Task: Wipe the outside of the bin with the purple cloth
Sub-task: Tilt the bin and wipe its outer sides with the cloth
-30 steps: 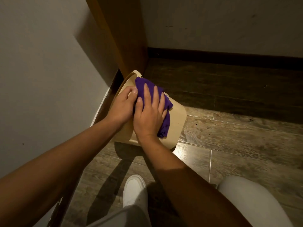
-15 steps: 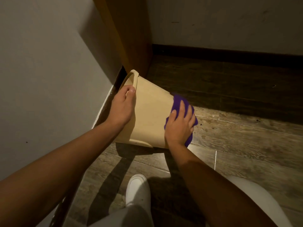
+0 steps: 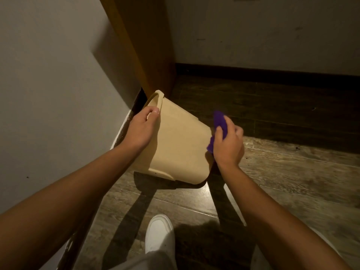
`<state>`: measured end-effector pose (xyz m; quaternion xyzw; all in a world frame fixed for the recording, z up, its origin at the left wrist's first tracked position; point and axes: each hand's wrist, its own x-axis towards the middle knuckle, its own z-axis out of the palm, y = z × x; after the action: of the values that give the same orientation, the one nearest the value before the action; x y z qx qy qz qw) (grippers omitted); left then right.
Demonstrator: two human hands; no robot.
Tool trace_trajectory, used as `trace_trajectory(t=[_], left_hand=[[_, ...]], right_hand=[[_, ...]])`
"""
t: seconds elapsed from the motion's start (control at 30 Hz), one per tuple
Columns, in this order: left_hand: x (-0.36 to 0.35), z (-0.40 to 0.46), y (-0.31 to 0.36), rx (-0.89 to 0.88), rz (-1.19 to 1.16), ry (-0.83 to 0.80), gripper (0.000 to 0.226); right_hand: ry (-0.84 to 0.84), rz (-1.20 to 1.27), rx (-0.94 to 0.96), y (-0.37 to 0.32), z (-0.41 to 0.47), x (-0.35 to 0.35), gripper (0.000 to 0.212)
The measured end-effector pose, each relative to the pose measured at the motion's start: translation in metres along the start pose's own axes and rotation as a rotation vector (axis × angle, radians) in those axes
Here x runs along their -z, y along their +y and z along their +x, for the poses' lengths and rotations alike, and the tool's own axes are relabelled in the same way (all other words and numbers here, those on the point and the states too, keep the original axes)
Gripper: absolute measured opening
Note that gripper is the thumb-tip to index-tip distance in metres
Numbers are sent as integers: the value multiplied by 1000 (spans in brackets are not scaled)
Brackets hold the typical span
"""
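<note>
A cream plastic bin (image 3: 179, 147) lies tilted on the wooden floor, its open rim toward the left wall and its base toward the right. My left hand (image 3: 141, 129) grips the rim, thumb over the edge. The purple cloth (image 3: 219, 123) is bunched in my right hand (image 3: 228, 145), which is at the bin's right end, beside its base. Whether the cloth touches the bin there is unclear. The bin's inside is hidden.
A white wall (image 3: 54, 94) runs along the left, with a wooden door frame (image 3: 148, 45) in the corner behind the bin. A dark skirting board (image 3: 272, 73) lines the far wall. My white shoe (image 3: 159, 233) and a pale trouser knee (image 3: 261, 256) are below.
My right hand has swept the cloth from the top of the bin's side down and right, past its base edge. The left hand stays on the rim.
</note>
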<state>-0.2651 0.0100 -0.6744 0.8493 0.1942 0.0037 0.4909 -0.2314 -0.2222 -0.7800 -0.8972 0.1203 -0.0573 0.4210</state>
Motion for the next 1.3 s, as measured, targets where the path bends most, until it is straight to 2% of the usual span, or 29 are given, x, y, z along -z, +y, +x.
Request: trace_trajectory(t=[0.1,0.17,0.23,0.33,0.43,0.53,0.77,0.9,1.03,1.13,1.2,1.23,1.27,1.3], left_hand=[[0,0,1,29,8,-28,38],[0,-2,3,46,6,-45,32],[-2,-3,6,29,7,-53,23],[-4,-4,11,-12,-2,-54,24],[-4,-1,11,17,-77,-53,34],[0,9,8,113,-155,-25,33],[3,20,8,188,-80,102,45],[7,24,10,251,-47,124,44],[4,23,12,284,-127,162,45],[2,20,19,270,-152,158,45],[5,11,27,333,-296,58,50],[8,2,29,391,-378,-55,57],[10,-8,28,421,-383,-185,63],[11,-19,23,398,-293,-306,66]], right_hand=[[-33,134,146,-45,-4,1,44],[-94,178,206,-65,-15,-2,43],[-128,176,286,-81,-28,-7,42],[-120,120,375,-99,-47,-18,42],[-152,108,345,-101,-78,-28,46],[-182,86,360,-94,-112,-36,48],[-281,55,430,-60,-156,-41,52],[-348,96,299,-27,-161,-38,47],[-316,170,-81,4,-160,-35,35],[-280,248,-225,6,-155,-32,28],[-260,327,-267,-3,-152,-31,27],[-246,370,-279,-9,-150,-31,28],[-230,414,-283,-16,-147,-30,31],[-212,456,-279,-23,-143,-30,33]])
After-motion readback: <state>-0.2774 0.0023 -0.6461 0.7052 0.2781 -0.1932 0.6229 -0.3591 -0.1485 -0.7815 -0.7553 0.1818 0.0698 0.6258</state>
